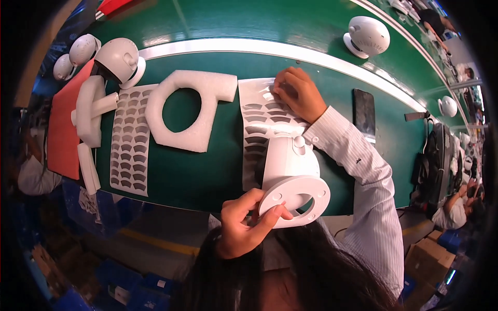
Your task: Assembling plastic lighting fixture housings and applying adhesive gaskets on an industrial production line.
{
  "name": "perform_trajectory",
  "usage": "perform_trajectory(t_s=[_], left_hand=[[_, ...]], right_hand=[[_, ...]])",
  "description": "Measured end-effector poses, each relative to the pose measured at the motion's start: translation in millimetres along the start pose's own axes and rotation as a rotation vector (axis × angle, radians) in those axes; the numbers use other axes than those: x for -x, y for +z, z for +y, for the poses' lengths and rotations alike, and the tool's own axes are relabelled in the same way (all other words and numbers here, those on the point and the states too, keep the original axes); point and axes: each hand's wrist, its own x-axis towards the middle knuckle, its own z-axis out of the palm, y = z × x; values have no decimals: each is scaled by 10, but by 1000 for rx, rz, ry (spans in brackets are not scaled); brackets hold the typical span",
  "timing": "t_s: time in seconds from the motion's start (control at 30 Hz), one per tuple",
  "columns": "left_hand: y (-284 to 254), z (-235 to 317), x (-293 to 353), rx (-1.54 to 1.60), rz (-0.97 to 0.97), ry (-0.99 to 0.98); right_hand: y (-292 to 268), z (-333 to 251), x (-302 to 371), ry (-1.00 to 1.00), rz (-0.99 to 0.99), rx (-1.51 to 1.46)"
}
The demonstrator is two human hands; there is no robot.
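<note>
My left hand (pixel 244 223) grips a white security camera (pixel 290 163) by its round base, fingers and thumb closed on the rim. The base has a large opening and small round pads, and faces toward me. Under the camera lies a sheet of grey curved stickers (pixel 255 122), partly covered by it. At the sheet's upper end my right hand (pixel 301 96) is curled, thumb and forefinger pinched together just over the surface. Anything between those fingertips is too small to make out. The rows at the top of the sheet look bare.
Left of the sheet lie a white foam piece (pixel 179 135) with a round hole and a second sticker sheet (pixel 129 140). Similar cameras (pixel 120 59) stand at the far left, another (pixel 369 36) at the back right. A black phone (pixel 364 114) lies right of my arm.
</note>
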Motion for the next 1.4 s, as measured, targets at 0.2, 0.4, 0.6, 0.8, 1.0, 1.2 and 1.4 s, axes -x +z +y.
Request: perform_trajectory(t_s=[0.2,0.4,0.6,0.8,1.0,1.2,1.4], left_hand=[[-24,31,21,41,24,-67],[-24,11,4,35,8,-55],[-11,2,-13,38,-20,-45],[-46,49,-12,18,-31,-65],[-38,73,-17,64,0,-113],[-46,32,-9,68,-12,-96],[-79,47,-9,50,-27,-129]], right_hand=[[-38,-64,112,-97,-68,148],[-8,-110,91,25,-47,-7],[-28,-91,109,81,-14,35],[-120,-133,-3,156,-96,-189],[-43,-96,-70,-82,75,350],[215,-55,42,-39,118,216],[-58,-251,-74,3,71,147]])
